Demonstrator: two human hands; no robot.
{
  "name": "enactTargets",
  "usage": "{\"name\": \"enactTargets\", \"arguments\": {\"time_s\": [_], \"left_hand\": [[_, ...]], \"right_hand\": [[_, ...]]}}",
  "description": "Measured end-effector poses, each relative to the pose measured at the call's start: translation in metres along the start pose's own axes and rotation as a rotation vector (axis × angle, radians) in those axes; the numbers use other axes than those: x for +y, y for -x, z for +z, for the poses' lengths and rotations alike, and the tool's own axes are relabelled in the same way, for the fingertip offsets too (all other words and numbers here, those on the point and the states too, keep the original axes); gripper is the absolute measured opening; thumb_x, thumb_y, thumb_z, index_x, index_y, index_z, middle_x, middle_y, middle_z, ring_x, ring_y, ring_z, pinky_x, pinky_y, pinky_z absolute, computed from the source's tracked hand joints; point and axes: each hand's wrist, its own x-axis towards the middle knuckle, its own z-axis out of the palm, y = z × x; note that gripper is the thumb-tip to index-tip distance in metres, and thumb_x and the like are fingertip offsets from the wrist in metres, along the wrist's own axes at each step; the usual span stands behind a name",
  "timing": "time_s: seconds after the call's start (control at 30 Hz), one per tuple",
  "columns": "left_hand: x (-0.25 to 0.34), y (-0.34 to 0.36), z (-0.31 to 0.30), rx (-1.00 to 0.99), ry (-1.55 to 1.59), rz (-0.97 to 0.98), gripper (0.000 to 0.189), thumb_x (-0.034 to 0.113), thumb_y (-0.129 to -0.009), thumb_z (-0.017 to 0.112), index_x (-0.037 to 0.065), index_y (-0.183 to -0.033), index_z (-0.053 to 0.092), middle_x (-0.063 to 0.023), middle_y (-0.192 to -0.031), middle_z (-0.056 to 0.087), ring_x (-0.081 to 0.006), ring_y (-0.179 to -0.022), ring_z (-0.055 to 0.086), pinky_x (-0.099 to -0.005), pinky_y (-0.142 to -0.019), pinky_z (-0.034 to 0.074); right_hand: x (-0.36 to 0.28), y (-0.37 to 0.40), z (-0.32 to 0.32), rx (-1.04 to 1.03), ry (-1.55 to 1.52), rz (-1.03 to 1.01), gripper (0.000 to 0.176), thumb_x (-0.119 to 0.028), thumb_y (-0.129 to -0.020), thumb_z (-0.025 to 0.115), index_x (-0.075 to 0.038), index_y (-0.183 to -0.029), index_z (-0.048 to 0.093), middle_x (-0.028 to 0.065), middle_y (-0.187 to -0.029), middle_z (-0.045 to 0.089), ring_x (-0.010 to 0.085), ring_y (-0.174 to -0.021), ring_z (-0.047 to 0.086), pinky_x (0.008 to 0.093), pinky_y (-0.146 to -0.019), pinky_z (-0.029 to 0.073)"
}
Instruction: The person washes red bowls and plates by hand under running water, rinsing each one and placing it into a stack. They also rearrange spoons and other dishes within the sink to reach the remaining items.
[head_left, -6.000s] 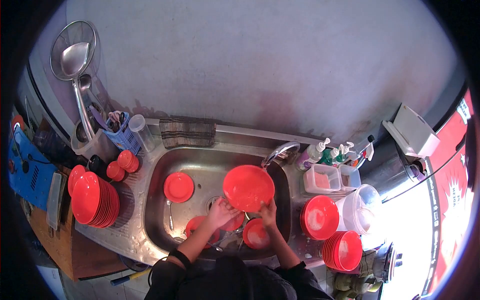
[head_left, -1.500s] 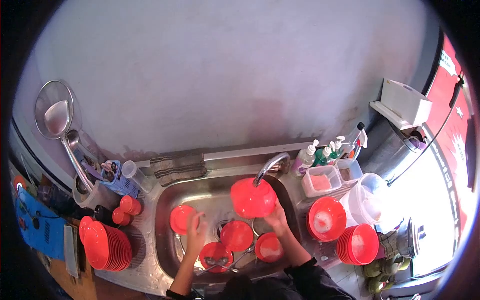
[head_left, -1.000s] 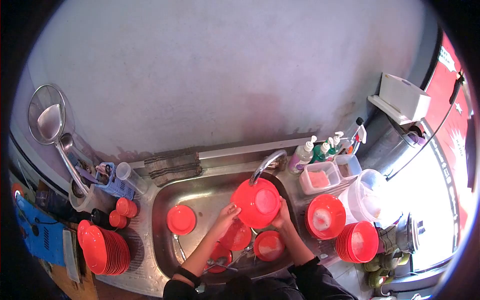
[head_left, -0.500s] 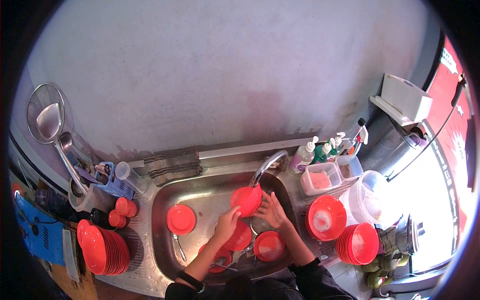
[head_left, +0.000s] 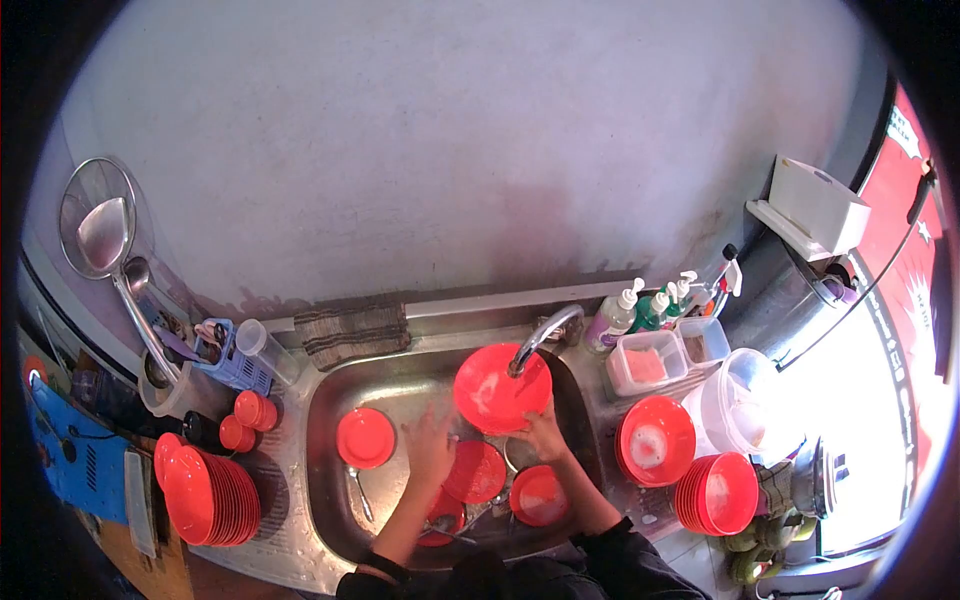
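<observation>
My right hand (head_left: 541, 436) grips the lower right edge of a red plate (head_left: 500, 392), its fingers partly hidden beneath it. The plate faces up under the mouth of the curved faucet (head_left: 540, 335), with a whitish wet patch on its surface. To the left of the plate, my left hand (head_left: 430, 452) is blurred, its fingers stretched out and holding nothing. Below the hands, the sink (head_left: 330, 500) holds a red dish (head_left: 474, 472), a soapy red bowl (head_left: 540, 496), another partly hidden red dish (head_left: 441, 517) and cutlery. A small red plate (head_left: 365, 438) lies at the left, beside a spoon (head_left: 362, 495).
Stacked red plates (head_left: 210, 497) and small red cups (head_left: 255, 411) stand left. Soapy red bowls (head_left: 656, 442) are stacked right, near a sponge container (head_left: 642, 366) and pump bottles (head_left: 612, 320). A striped cloth (head_left: 352, 335) lies behind the sink.
The red plate has turned to show its broad round face under the faucet. My left hand has let go and moved left; my right hand now grips the plate's edge.
</observation>
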Motion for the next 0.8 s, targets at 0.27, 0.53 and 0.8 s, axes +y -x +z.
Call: {"name": "enactTargets", "arguments": {"time_s": [0.27,0.53,0.8], "left_hand": [[-0.037,0.013,0.055,-0.26,1.387,-0.54,0.05,0.041,-0.082,0.034,0.007,-0.119,0.028,-0.0166,-0.114,0.04,-0.0241,-0.099,0.045,-0.0411,-0.084,0.032],[-0.03,0.011,0.061,-0.473,1.659,-0.761,0.056,0.049,-0.081,0.026,0.01,-0.121,0.026,-0.0106,-0.115,0.042,-0.0261,-0.1,0.046,-0.0416,-0.089,0.022],[-0.04,0.014,0.069,-0.396,1.803,-0.814,0.052,0.048,-0.081,0.027,0.008,-0.115,0.032,-0.0114,-0.112,0.044,-0.0283,-0.099,0.045,-0.0437,-0.086,0.026]], "right_hand": [[0.011,0.01,-0.029,0.066,0.043,0.196,0.061,0.002,-0.074,0.04,-0.023,-0.124,0.013,0.0081,-0.123,0.028,0.0326,-0.102,0.042,0.0488,-0.065,0.048],[0.016,-0.001,-0.023,0.201,-0.064,-0.02,0.063,0.001,-0.073,0.043,-0.022,-0.124,0.014,0.0101,-0.12,0.032,0.0331,-0.098,0.045,0.0487,-0.064,0.048],[-0.008,0.02,-0.02,0.037,0.086,0.165,0.061,-0.003,-0.074,0.045,-0.02,-0.124,0.015,0.0094,-0.12,0.032,0.0314,-0.099,0.045,0.0455,-0.064,0.049]]}}
